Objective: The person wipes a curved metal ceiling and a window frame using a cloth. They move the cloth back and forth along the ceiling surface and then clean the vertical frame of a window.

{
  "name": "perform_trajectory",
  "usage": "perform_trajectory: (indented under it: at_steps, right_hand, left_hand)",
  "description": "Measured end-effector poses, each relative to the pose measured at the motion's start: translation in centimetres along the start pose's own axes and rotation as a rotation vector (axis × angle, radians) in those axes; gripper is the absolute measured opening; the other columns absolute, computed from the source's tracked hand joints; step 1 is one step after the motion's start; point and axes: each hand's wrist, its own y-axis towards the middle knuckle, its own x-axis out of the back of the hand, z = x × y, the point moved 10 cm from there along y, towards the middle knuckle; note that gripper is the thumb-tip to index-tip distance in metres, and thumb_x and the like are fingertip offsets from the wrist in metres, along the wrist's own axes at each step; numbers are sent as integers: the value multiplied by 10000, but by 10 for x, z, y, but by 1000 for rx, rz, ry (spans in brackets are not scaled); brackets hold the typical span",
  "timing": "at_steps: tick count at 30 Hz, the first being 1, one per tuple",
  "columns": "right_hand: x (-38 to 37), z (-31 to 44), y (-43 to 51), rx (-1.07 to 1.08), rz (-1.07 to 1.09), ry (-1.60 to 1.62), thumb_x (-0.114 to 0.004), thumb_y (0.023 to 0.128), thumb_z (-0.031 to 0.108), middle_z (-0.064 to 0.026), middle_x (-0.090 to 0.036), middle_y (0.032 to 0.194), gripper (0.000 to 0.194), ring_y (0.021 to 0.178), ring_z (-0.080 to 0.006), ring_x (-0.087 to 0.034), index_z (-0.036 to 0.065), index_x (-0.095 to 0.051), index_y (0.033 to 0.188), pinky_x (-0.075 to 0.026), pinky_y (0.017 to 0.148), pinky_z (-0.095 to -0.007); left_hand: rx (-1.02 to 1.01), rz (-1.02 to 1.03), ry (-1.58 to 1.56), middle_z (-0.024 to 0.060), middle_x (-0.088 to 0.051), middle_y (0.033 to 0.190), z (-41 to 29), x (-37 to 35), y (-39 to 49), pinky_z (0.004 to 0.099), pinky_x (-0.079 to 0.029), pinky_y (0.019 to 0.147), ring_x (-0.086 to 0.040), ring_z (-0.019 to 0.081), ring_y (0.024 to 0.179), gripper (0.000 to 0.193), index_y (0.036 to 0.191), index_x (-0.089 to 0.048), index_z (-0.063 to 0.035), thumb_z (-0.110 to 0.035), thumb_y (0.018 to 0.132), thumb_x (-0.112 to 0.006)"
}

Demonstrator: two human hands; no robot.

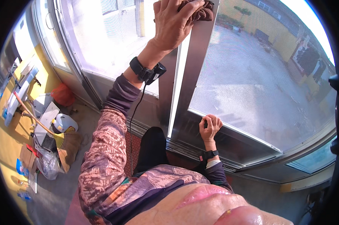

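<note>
My left hand (172, 25) is at the top of the view, closed over a crumpled brown cloth (201, 12). It presses the cloth against the upright metal stile (199, 47) of a screen door. Lower down, my right hand (210, 125) has its fingers curled and touches the bottom rail of the door's mesh panel (259, 92). A dark spot shows between its thumb and fingers; whether it holds anything is unclear. A bright narrow gap (176, 92) runs beside the stile. Both wrists wear black strapped devices, and a cable hangs from the left one (152, 73).
Along the yellow wall at left stand a broom (66, 149), a white plastic jug (64, 123), an orange-red bag (63, 94) and a clear plastic bag (49, 164). The metal door track (183, 147) crosses the floor before me. A paved yard (242, 64) shows through the mesh.
</note>
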Motion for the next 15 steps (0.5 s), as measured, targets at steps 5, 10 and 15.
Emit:
perform_trajectory:
  at_steps: [5, 10, 15]
  right_hand:
    - [2, 1, 1, -10, 14, 8, -733, 783, 102, 29, -630, 957, 144, 929, -232, -590, 188, -664, 876, -393, 881, -392]
    - [4, 1, 1, -6, 11, 9, -738, 792, 107, 28, -640, 970, 131, 935, -232, -593, 180, -663, 871, -395, 896, -393]
    - [6, -2, -1, -17, -2, 17, -737, 790, 110, 31, -636, 965, 126, 928, -229, -592, 179, -669, 870, -394, 894, -390]
  left_hand:
    - [-103, -205, -35, 78, -610, 1062, 28, -2, 111, 457, -447, 855, -584, 310, 1023, 466, 1158, -680, -124, -10, 722, -800]
    - [-11, -122, 96, 70, -611, 1018, 10, -1, 80, 444, -442, 851, -579, 309, 988, 414, 1116, -678, -132, 0, 737, -778]
    - [21, 89, 9, 74, -595, 1030, -31, 4, -2, 455, -399, 856, -555, 295, 988, 501, 1167, -690, -117, 14, 686, -746]
